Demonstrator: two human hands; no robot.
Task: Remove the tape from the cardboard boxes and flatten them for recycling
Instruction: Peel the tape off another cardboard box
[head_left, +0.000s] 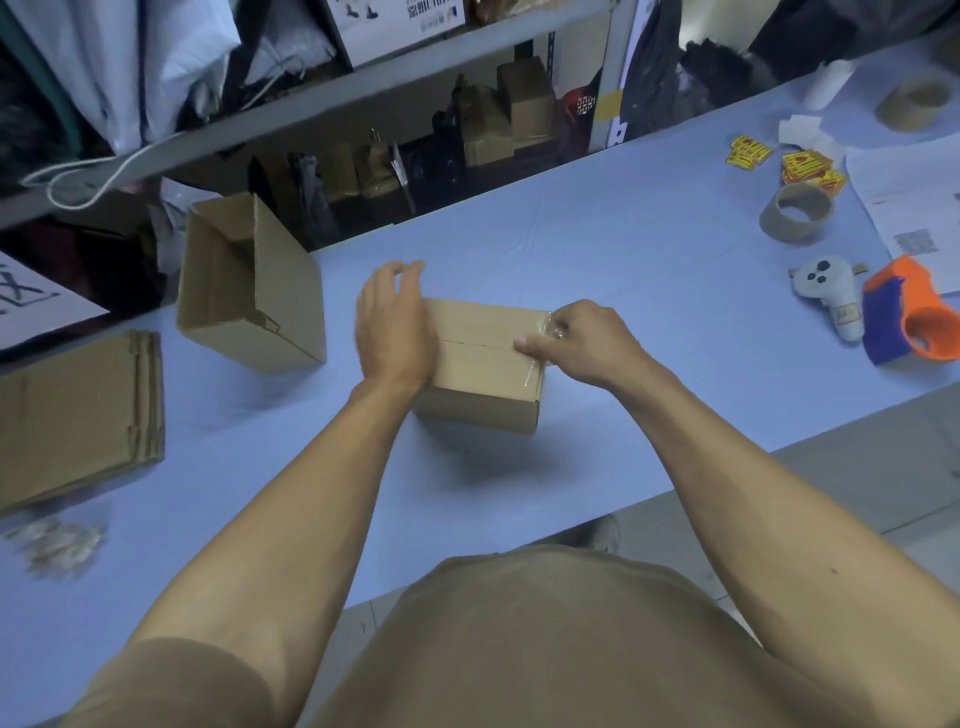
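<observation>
Tape (550, 328) — crinkled, clear — off cardboard box (483, 364)

My left hand (397, 327) covers the sealed box's (485, 364) left end; its fingertips blur. Flattened cardboard stack (78, 415) and orange tape dispenser (914, 317) cut by frame edges. Crumpled tape pile (57, 545) blurred.

Closed box (483, 364) mid-table (623, 249) between left hand (395, 332) and right hand (582, 338), open box (249, 291) far-left of it, flattened stack (78, 410) at left edge, tape cores (797, 213) and dispenser (914, 317) far right.
</observation>
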